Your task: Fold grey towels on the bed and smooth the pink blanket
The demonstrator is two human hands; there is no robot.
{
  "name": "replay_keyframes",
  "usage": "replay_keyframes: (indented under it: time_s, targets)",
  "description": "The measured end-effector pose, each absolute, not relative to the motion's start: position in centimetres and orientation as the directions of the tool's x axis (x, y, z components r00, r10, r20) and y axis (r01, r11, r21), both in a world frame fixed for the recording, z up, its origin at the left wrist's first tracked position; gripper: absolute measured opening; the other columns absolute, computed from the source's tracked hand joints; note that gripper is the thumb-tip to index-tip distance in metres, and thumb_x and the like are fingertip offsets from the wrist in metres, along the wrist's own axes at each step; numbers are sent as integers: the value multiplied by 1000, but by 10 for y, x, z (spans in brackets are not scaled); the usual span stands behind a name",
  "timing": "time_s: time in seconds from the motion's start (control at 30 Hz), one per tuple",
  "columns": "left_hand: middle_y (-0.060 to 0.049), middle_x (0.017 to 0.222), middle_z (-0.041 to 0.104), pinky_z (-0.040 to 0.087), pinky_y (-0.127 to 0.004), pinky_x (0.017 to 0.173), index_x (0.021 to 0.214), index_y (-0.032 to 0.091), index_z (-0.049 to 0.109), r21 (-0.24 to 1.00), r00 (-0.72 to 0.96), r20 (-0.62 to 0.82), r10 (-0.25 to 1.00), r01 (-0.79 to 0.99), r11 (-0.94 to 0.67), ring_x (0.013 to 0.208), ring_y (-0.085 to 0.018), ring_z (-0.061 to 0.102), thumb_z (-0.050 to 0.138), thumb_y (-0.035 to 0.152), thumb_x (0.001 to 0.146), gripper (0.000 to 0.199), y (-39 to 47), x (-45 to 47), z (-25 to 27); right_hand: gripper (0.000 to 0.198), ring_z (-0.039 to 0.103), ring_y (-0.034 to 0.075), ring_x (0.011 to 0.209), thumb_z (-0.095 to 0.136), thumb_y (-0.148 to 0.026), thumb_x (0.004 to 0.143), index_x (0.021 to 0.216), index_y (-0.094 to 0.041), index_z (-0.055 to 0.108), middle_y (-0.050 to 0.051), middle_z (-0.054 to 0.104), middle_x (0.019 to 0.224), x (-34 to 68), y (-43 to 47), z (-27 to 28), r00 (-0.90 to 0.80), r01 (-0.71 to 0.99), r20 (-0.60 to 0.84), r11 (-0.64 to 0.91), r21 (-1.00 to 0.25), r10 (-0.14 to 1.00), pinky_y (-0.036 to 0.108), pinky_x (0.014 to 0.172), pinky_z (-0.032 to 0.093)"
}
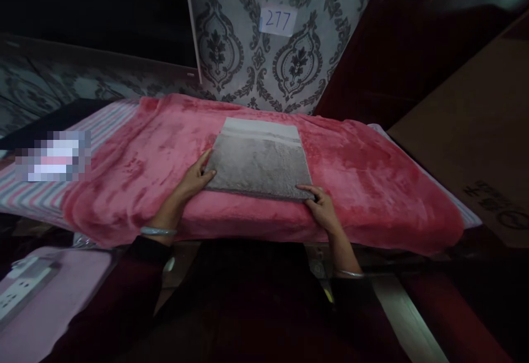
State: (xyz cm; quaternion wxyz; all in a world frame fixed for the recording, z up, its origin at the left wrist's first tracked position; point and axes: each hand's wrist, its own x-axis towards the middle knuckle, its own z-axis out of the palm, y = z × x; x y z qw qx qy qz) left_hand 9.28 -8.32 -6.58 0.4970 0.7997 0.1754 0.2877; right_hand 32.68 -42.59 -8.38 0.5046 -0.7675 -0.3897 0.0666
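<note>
A flat grey square panel with a mottled surface and a paler band along its far side lies on a pink plush blanket. My left hand is closed on its left edge, thumb on top near the front corner. At the front right corner, my right hand pinches the edge, fingers on top. The underside of the panel is hidden, as are parts of the fingers beneath it.
A striped cloth shows under the blanket at the left. A power strip lies on a pink surface at lower left. A cardboard box stands at the right. A large dark screen is behind, beside a paper marked 277.
</note>
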Motion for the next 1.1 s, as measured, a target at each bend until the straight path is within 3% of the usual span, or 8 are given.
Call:
replay_keyframes:
  time_s: [0.1, 0.23, 0.33, 0.43, 0.53, 0.77, 0.97, 1.1]
  targets:
    - [-14, 161, 44, 45, -46, 112, 160, 20, 35, 888, 788, 251, 562, 43, -458, 139, -32, 51, 68, 47, 79, 91, -86, 91, -64, 47, 62, 25, 110, 55, -22, 71, 112, -26, 78, 5, 75, 113, 324, -424, -83, 676, 549, 292, -199, -812, 676, 43, 103, 46]
    - [-17, 134, 65, 53, -45, 100, 157, 13, 39, 858, 729, 187, 659, 205, -470, 121, -32, 64, 65, 46, 81, 87, -86, 84, -58, 45, 63, 28, 111, 57, -31, 80, 121, -26, 75, 7, 74, 119, 323, -435, -77, 618, 594, 260, -223, -773, 742, 47, 102, 48]
    - [-18, 124, 69, 48, -55, 105, 148, 11, 50, 696, 609, 291, 737, 394, -601, 121, -38, 62, 63, 42, 82, 74, -91, 86, -44, 48, 63, 31, 111, 59, -47, 87, 129, -26, 71, 10, 73, 116, 330, -448, -71, 617, 646, 291, -260, -717, 731, 51, 102, 49]
    - [-17, 146, 58, 33, -58, 120, 145, 17, 54, 486, 659, 436, 613, 400, -777, 142, -40, 45, 60, 42, 86, 64, -113, 109, -26, 51, 60, 33, 118, 48, -54, 96, 133, -26, 69, 13, 70, 120, 341, -437, -57, 662, 704, 405, -339, -624, 630, 56, 109, 44]
    - [-17, 164, 37, 23, -56, 125, 156, 17, 40, 366, 846, 380, 374, 233, -901, 154, -36, 29, 52, 46, 94, 69, -149, 146, -15, 56, 45, 32, 141, 37, -49, 101, 145, -23, 59, 14, 55, 148, 343, -396, -35, 567, 797, 441, -329, -506, 696, 55, 120, 32]
    - [-19, 170, 17, 11, -68, 123, 161, 20, 34, 223, 963, 59, 263, 244, -944, 158, -39, 10, 54, 55, 94, 78, -188, 176, -35, 59, 15, 28, 158, 40, -35, 103, 161, -29, 35, 6, 24, 171, 329, -328, -35, 447, 877, 84, -418, -237, 890, 56, 125, 18]
    - [-21, 170, 17, 12, -70, 122, 161, 19, 35, 252, 966, 63, 252, 229, -940, 158, -40, 10, 54, 56, 94, 79, -185, 169, -36, 58, 19, 28, 157, 41, -36, 102, 160, -30, 37, 5, 23, 171, 333, -338, -46, 439, 883, 73, -416, -216, 895, 55, 124, 21]
    - [-19, 170, 17, 11, -70, 122, 161, 22, 34, 268, 964, 89, 250, 218, -938, 158, -40, 11, 56, 56, 94, 79, -186, 170, -36, 54, 49, 30, 141, 44, -34, 101, 153, -23, 50, 13, 53, 154, 350, -315, -10, 421, 887, 21, -407, -216, 907, 47, 116, 37]
